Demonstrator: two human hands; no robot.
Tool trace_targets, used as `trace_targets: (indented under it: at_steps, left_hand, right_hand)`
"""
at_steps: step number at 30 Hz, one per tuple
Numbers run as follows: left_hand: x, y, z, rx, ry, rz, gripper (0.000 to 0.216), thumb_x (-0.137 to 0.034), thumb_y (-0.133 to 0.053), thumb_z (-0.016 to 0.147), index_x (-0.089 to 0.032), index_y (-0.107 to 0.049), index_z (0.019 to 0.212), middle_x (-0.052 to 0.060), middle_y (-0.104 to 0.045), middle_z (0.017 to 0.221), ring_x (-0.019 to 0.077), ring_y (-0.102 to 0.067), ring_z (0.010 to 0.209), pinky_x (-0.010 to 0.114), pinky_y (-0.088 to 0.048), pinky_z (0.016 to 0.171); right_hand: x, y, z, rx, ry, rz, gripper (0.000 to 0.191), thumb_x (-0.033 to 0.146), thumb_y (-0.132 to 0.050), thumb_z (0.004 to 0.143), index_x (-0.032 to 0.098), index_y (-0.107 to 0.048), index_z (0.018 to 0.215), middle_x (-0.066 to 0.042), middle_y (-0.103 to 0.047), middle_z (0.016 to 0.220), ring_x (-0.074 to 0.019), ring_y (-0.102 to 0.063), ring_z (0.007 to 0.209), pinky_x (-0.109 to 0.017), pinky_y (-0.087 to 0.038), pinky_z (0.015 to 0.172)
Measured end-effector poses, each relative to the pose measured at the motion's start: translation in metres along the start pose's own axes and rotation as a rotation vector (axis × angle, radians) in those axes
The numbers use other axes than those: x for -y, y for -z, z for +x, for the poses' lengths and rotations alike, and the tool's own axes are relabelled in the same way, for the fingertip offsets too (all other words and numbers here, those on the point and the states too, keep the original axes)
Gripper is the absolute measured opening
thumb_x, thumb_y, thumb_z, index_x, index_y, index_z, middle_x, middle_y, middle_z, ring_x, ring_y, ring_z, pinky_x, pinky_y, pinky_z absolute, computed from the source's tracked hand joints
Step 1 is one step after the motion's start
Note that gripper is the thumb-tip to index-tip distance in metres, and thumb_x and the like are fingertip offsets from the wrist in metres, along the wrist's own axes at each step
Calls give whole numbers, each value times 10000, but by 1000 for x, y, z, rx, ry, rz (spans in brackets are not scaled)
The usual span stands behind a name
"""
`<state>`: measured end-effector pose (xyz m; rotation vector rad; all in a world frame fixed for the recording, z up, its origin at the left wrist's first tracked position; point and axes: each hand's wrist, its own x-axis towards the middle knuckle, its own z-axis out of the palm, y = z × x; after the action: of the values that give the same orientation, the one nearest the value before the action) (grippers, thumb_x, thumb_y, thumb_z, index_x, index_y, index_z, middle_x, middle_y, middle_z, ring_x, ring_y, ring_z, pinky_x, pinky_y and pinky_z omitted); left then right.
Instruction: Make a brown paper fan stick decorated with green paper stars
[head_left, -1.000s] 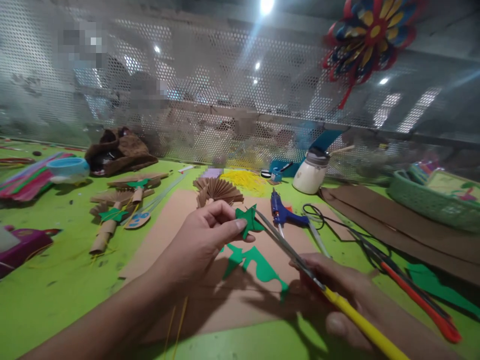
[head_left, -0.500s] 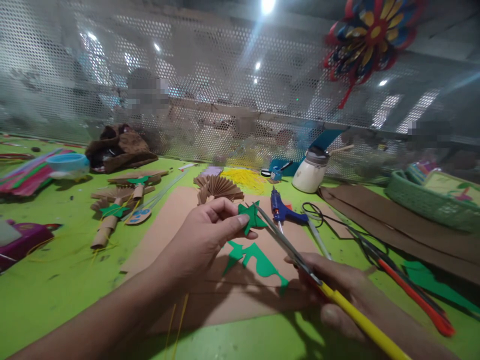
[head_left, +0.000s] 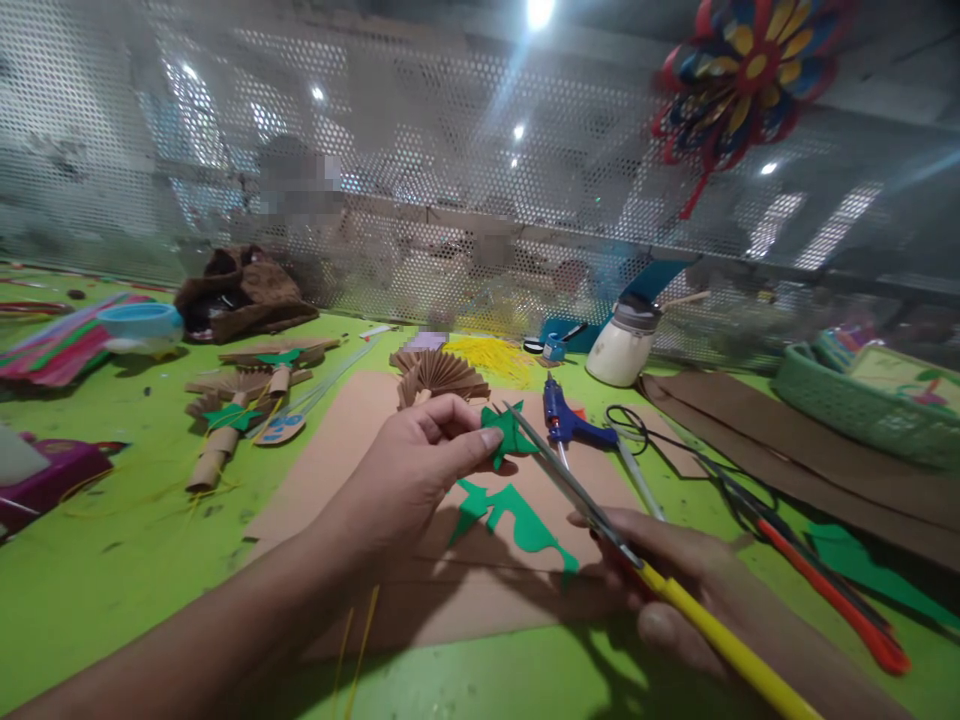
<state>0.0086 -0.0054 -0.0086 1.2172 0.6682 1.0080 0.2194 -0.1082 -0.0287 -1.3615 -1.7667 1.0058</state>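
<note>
My left hand (head_left: 409, 475) pinches a small green paper star (head_left: 505, 434) between thumb and fingers, held above a brown cardboard sheet (head_left: 352, 450). My right hand (head_left: 679, 590) is closed round yellow-handled scissors (head_left: 600, 528), whose long blades reach up to the star's right edge. A green paper offcut (head_left: 517, 520) lies on the cardboard just below the star.
A blue glue gun (head_left: 564, 420) and red-handled scissors (head_left: 832, 590) lie to the right. Pleated brown paper fans (head_left: 439, 375), paper-roll figures (head_left: 225, 425), a white jar (head_left: 622, 345), a green basket (head_left: 862, 405) and brown sheets (head_left: 787, 440) stand on the green table (head_left: 112, 580). A perforated metal screen (head_left: 375, 180) backs it.
The star and scissor blades have shifted slightly; the blade tips now sit closer against the star. Both hands keep their grips.
</note>
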Motion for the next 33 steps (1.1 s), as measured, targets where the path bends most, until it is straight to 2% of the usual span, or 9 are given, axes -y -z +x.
trace_targets:
  at_steps: [7,12,18,24,29,33]
  left_hand:
    - [-1,-1,1,-4,-11,-1,196,-208,-718,680,-148,-533,657,0,-642,676,147,-643,636,275,-496,658]
    - [0,-1,1,4,1,-1,184,-201,-714,690,-143,-541,663,-7,-632,671,139,-642,643,259,-496,656]
    - [1,-2,1,-8,2,2,203,-215,-722,682,-148,-531,663,-5,-637,676,139,-643,639,259,-495,655]
    - [2,0,1,3,5,-4,210,-221,-723,686,-153,-525,670,0,-651,675,149,-650,650,272,-498,670]
    - [3,1,1,10,2,0,199,-216,-715,698,-146,-530,672,1,-661,675,147,-656,651,263,-496,665]
    - [3,0,2,10,6,-9,197,-212,-713,702,-146,-530,671,-4,-661,665,140,-655,648,255,-495,664]
  right_hand:
    - [-6,-1,0,-16,2,-20,550,577,-617,735,200,-628,1135,-34,-551,742,-147,-476,604,-241,-432,558]
    - [-6,0,0,3,14,-14,476,463,-632,756,217,-614,1163,-41,-559,778,-160,-501,651,-229,-424,545]
    - [-9,-1,-1,-17,17,-101,465,463,-632,755,213,-621,1147,-22,-543,723,-135,-453,580,-226,-394,500]
    - [-13,-3,0,-14,6,-18,483,489,-616,765,213,-613,1162,-39,-551,778,-146,-479,629,-220,-379,495]
    - [-20,-1,-1,0,-40,-15,552,530,-630,731,211,-595,1180,-11,-505,694,-115,-391,535,-230,-307,451]
    - [-25,-2,-2,-13,-46,-18,554,541,-631,723,225,-597,1176,-10,-503,689,-126,-402,544,-238,-311,460]
